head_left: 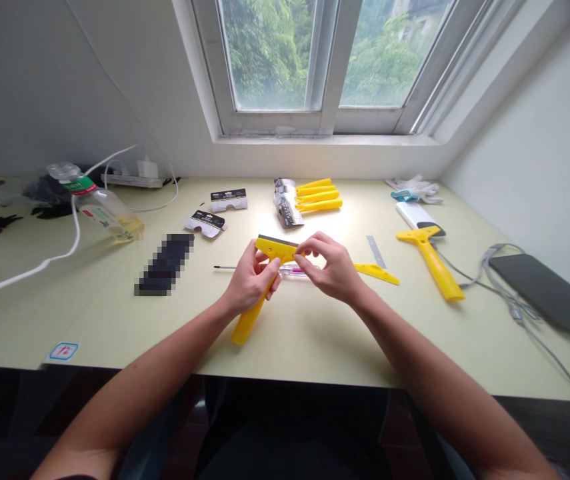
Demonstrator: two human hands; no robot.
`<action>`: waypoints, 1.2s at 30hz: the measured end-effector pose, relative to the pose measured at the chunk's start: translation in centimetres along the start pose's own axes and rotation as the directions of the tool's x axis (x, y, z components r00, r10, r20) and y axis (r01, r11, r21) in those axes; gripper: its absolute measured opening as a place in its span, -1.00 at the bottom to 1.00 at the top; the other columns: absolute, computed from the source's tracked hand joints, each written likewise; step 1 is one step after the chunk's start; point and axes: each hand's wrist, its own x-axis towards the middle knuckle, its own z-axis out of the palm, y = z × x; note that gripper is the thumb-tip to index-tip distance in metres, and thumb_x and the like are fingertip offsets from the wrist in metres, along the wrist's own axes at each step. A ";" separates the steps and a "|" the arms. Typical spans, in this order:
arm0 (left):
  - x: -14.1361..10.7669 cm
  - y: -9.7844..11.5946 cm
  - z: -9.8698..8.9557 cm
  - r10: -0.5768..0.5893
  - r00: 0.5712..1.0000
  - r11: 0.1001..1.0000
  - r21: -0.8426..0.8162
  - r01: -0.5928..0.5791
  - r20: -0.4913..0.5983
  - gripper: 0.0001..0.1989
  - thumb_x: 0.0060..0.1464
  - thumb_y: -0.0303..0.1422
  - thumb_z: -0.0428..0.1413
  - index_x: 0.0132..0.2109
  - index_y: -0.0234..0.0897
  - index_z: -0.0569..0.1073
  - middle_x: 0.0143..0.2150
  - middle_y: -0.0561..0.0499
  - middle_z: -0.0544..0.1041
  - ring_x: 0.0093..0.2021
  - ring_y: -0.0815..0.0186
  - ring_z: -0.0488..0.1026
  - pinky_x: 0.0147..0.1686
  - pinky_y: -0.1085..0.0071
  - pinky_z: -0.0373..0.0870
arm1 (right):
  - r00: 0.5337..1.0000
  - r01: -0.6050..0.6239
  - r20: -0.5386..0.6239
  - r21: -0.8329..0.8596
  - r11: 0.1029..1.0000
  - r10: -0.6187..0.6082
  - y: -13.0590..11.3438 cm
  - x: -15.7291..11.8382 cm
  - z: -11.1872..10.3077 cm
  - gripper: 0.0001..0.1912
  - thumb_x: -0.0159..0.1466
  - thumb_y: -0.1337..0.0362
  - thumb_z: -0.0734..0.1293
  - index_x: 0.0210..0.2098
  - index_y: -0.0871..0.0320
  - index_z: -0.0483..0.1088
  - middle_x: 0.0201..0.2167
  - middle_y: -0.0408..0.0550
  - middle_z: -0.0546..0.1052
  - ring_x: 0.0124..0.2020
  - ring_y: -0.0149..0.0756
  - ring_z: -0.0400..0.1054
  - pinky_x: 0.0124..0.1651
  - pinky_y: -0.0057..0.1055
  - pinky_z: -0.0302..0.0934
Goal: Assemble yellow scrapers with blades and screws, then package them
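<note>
My left hand [251, 279] grips a yellow plastic scraper [249, 320] at the neck, with its handle pointing down toward me. A dark strip runs along the top edge of the scraper's head. The fingertips of my right hand [327, 267] pinch the right end of that head, and the fingers hide part of it. Just beneath my hands lies a screwdriver with a clear pink handle [292, 271]. Another yellow scraper [433, 260] lies to the right, and a loose yellow plastic piece [377, 273] lies close to my right hand.
Several yellow handles [317, 195] lie beside torn packaging [285, 204] at the back. Printed cards [228, 199], a plastic bottle [106, 211], a power bank [419, 218], a dark tablet [547, 292] and loose cables [509, 293] share the desk. A sloped window [315, 60] is above.
</note>
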 end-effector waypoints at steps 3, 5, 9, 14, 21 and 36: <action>0.0 0.0 0.0 0.013 1.000 1.000 0.000 -0.013 0.005 -0.78 0.25 -0.27 0.10 -0.14 -0.18 0.16 -0.09 0.05 0.44 -0.66 0.58 0.34 -0.77 0.57 0.24 | 1.000 0.000 -0.001 0.001 1.000 0.000 -0.1 0.0 0.0 -0.95 0.26 0.37 0.35 -0.34 0.12 0.44 -0.33 -0.08 0.45 -0.31 -0.30 0.36 -0.21 -0.30 0.28; -0.1 0.1 -0.1 0.018 1.000 1.000 0.005 -0.018 0.008 -0.78 0.25 -0.27 0.10 -0.15 -0.17 0.16 -0.08 0.05 0.45 -0.67 0.59 0.34 -0.77 0.57 0.24 | 1.000 -0.001 0.000 0.006 1.000 0.001 -0.2 -0.1 0.0 -0.95 0.26 0.37 0.35 -0.34 0.11 0.43 -0.34 -0.08 0.45 -0.32 -0.31 0.36 -0.22 -0.30 0.28; -0.2 0.2 0.0 0.043 0.999 0.999 0.007 -0.043 0.003 -0.76 0.23 -0.27 0.11 -0.14 -0.17 0.16 -0.05 0.03 0.46 -0.67 0.60 0.33 -0.77 0.58 0.24 | 1.000 0.000 -0.031 0.053 0.999 0.001 -0.3 -0.3 0.4 -0.94 0.25 0.38 0.35 -0.34 0.10 0.43 -0.33 -0.08 0.44 -0.32 -0.31 0.36 -0.23 -0.31 0.29; -0.3 0.5 0.2 0.051 0.999 0.999 0.002 -0.051 -0.018 -0.74 0.20 -0.26 0.14 -0.14 -0.17 0.18 -0.09 0.05 0.49 -0.67 0.59 0.33 -0.76 0.58 0.25 | 0.996 0.026 -0.082 0.080 0.996 -0.019 -0.6 -0.4 0.7 -0.91 0.24 0.40 0.34 -0.35 0.08 0.41 -0.32 -0.07 0.42 -0.28 -0.28 0.35 -0.23 -0.30 0.30; -0.4 0.5 0.1 0.055 0.998 0.998 -0.019 -0.056 -0.009 -0.73 0.19 -0.27 0.15 -0.14 -0.17 0.17 -0.19 0.09 0.46 -0.68 0.57 0.33 -0.77 0.58 0.23 | 0.986 -0.057 -0.146 0.159 0.986 0.081 -0.6 -0.4 1.3 -0.82 0.21 0.39 0.35 -0.24 0.06 0.29 -0.21 -0.09 0.37 -0.22 -0.28 0.31 -0.20 -0.31 0.24; 1.4 0.9 -2.1 -0.132 0.961 0.978 -0.190 0.087 -0.241 -0.65 0.04 -0.32 0.21 -0.12 -0.20 0.19 -0.27 0.13 0.39 -0.62 0.56 0.29 -0.72 0.58 0.19 | 0.902 0.035 0.424 -0.270 0.962 0.086 4.4 -0.4 -1.2 -0.87 0.19 0.16 0.43 -0.31 0.07 0.49 -0.19 0.05 0.52 -0.11 -0.04 0.39 -0.04 0.00 0.29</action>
